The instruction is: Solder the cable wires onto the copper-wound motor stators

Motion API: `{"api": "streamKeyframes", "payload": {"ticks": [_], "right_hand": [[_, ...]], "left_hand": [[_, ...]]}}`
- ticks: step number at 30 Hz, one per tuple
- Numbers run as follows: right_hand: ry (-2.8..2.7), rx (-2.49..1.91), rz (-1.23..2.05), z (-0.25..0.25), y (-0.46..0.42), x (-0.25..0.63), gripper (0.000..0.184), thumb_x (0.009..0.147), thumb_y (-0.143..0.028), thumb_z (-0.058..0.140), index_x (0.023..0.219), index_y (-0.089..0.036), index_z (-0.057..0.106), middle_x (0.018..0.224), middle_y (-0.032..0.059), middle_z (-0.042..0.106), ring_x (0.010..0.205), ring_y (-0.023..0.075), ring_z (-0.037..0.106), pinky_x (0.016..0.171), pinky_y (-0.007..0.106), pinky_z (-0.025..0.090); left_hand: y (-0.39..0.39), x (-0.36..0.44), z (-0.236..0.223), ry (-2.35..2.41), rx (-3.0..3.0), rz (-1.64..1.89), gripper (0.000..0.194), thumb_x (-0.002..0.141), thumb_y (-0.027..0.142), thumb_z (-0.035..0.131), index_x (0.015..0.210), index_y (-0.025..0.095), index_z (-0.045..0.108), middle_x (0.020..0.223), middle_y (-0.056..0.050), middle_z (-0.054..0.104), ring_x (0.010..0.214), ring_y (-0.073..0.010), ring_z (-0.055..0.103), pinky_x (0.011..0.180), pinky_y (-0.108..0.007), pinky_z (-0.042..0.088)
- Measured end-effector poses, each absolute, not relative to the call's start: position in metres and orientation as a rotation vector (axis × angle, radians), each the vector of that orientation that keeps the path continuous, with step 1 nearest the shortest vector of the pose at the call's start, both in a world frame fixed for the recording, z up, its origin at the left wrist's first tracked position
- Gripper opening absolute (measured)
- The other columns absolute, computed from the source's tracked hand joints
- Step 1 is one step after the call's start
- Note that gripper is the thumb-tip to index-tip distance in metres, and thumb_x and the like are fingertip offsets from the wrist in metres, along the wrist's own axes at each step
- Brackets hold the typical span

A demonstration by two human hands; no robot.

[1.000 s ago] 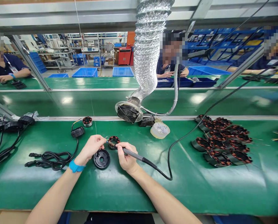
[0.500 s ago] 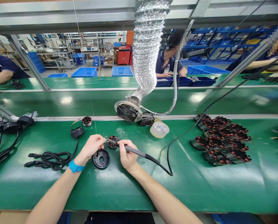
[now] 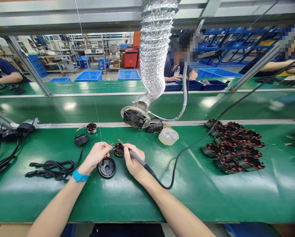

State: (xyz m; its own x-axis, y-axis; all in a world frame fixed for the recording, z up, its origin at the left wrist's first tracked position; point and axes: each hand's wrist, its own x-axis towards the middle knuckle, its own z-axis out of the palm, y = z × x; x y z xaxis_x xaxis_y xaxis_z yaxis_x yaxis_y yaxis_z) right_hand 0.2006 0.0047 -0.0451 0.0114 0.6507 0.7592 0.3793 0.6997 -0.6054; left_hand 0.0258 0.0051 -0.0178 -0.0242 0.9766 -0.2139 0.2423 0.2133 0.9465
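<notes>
On the green desk (image 3: 199,204), in front of the wearer, the copper-wound ring (image 3: 119,150) lies between the two hands, just above the open black cover (image 3: 107,167). The left hand (image 3: 98,154) has its thumb and fingertips closed on the thin coloured wires (image 3: 112,146) at the left side of the ring; its position matches the earlier frame. A fine strand (image 3: 97,113) hangs from above and reaches down to this hand. The right hand (image 3: 134,161) is closed around the soldering iron (image 3: 138,159). Relative to the earlier frame, the iron is rotated: its tip, previously across the ring toward the wires, now points up and left at the ring's upper edge. Contact between tip and ring cannot be confirmed. The iron's cable (image 3: 175,166) has shifted, its lowest bend now closer to the right forearm. The extractor fan (image 3: 134,118) is suspended beyond the ring, with the translucent bowl-like ring (image 3: 168,136) to its right. A group of wound cores (image 3: 233,146) occupies the right side. At far left, across the barrier, a co-worker's forearm (image 3: 10,79) extends farther into view than before.
</notes>
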Motion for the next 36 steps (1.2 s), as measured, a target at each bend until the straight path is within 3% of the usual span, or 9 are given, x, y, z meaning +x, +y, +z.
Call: {"api": "streamKeyframes", "payload": {"ticks": [7, 10, 13, 21, 26, 32, 36], "right_hand": [[-1.769, -0.979, 0.26, -0.048, 0.012, 0.198, 0.031, 0.092, -0.02, 0.051, 0.122, -0.02, 0.06, 0.097, 0.0092, 0.065, 0.088, 0.0213, 0.064, 0.082, 0.036, 0.054], [-1.851, -1.027, 0.318, -0.052, 0.014, 0.197, 0.056, 0.081, -0.021, 0.066, 0.135, -0.021, 0.05, 0.112, 0.0121, 0.059, 0.099, 0.0256, 0.062, 0.089, 0.041, 0.053], [-1.938, -0.998, 0.445, -0.06, 0.017, 0.196, 0.073, 0.075, -0.022, 0.073, 0.142, -0.023, 0.042, 0.121, 0.012, 0.053, 0.1, 0.025, 0.062, 0.087, 0.039, 0.055], [-1.957, -0.845, 0.564, -0.068, 0.032, 0.207, 0.071, 0.08, -0.012, 0.07, 0.142, -0.025, 0.04, 0.125, 0.0103, 0.049, 0.108, 0.0211, 0.06, 0.096, 0.035, 0.051], [-2.017, -0.81, 0.317, -0.051, 0.034, 0.217, 0.07, 0.082, -0.011, 0.067, 0.145, -0.027, 0.039, 0.124, 0.0121, 0.052, 0.114, 0.0261, 0.056, 0.097, 0.042, 0.051], [-2.059, -0.729, 0.078, -0.046, 0.035, 0.223, 0.068, 0.085, -0.008, 0.058, 0.147, -0.028, 0.038, 0.122, 0.0133, 0.054, 0.115, 0.0295, 0.054, 0.094, 0.049, 0.051], [-2.046, -0.702, 0.033, -0.046, 0.037, 0.224, 0.065, 0.087, -0.009, 0.054, 0.147, -0.028, 0.037, 0.123, 0.0134, 0.053, 0.115, 0.0295, 0.052, 0.094, 0.05, 0.05]], "left_hand": [[0.005, 0.026, -0.016, 1.472, 1.211, 0.921, 0.027, 0.07, 0.041, 0.065, 0.064, 0.017, 0.054, 0.053, 0.0, 0.056, 0.049, -0.0111, 0.047, 0.051, -0.022, 0.032], [0.005, 0.026, -0.015, 1.466, 1.218, 0.924, 0.026, 0.07, 0.041, 0.064, 0.065, 0.016, 0.056, 0.053, 0.0, 0.057, 0.049, -0.0109, 0.047, 0.051, -0.022, 0.033], [0.004, 0.027, -0.013, 1.471, 1.226, 0.919, 0.025, 0.071, 0.04, 0.063, 0.065, 0.016, 0.056, 0.053, 0.0, 0.057, 0.048, -0.0105, 0.046, 0.051, -0.022, 0.033], [0.008, 0.019, -0.014, 1.416, 1.267, 0.922, 0.032, 0.075, 0.046, 0.064, 0.066, 0.016, 0.056, 0.048, 0.002, 0.051, 0.047, -0.0105, 0.042, 0.054, -0.024, 0.031], [0.007, 0.012, -0.004, 1.328, 1.374, 0.879, 0.038, 0.08, 0.051, 0.064, 0.07, 0.015, 0.057, 0.049, 0.004, 0.046, 0.049, -0.0092, 0.036, 0.055, -0.023, 0.027], [0.008, 0.008, -0.004, 1.219, 1.294, 0.86, 0.038, 0.064, 0.041, 0.08, 0.08, 0.014, 0.059, 0.066, 0.003, 0.053, 0.054, -0.0078, 0.039, 0.053, -0.022, 0.027], [0.008, 0.008, -0.007, 1.214, 1.281, 0.897, 0.033, 0.07, 0.04, 0.076, 0.08, 0.014, 0.058, 0.06, 0.004, 0.049, 0.052, -0.0075, 0.039, 0.053, -0.021, 0.027]]}}
